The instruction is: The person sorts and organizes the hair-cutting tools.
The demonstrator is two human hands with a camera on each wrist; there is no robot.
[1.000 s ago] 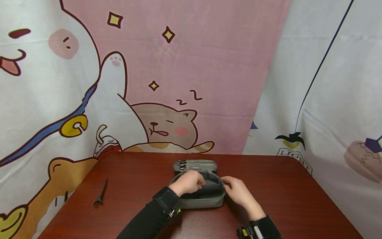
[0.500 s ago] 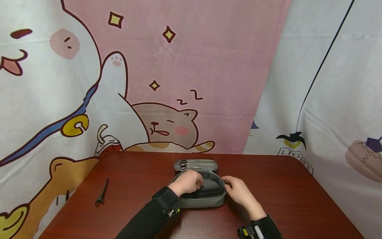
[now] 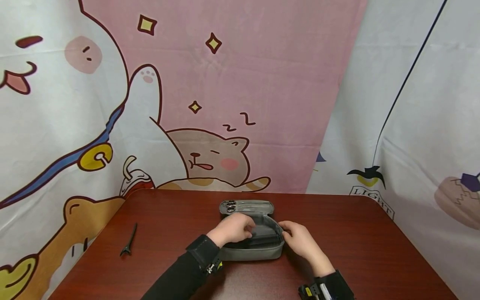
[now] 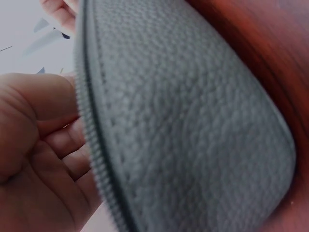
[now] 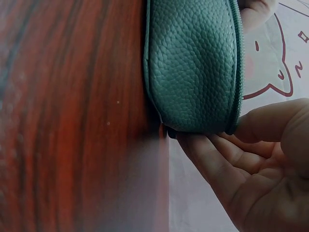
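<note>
A grey leather-textured zip case (image 3: 253, 254) lies unzipped on the table, its lid (image 3: 255, 206) tipped back behind it. Over the case's left side, my left hand (image 3: 233, 228) reaches in with bent fingers. The case wall hides its fingertips in the left wrist view, so what they hold does not show. My right hand (image 3: 300, 241) pinches the case's right end, thumb at the zipped rim (image 5: 236, 106) and fingers against the outside. In the lid, dark ring-shaped pieces (image 3: 230, 205) sit beside a clear pocket.
A small dark Eiffel Tower figurine (image 3: 128, 241) lies on the left part of the reddish-brown table (image 3: 172, 216). Behind the table hangs a printed cloth (image 3: 285, 104) with cartoon animals.
My left hand shifts slightly left over the case, and its forearm draws a little back. The right hand keeps its hold on the case's right end.
</note>
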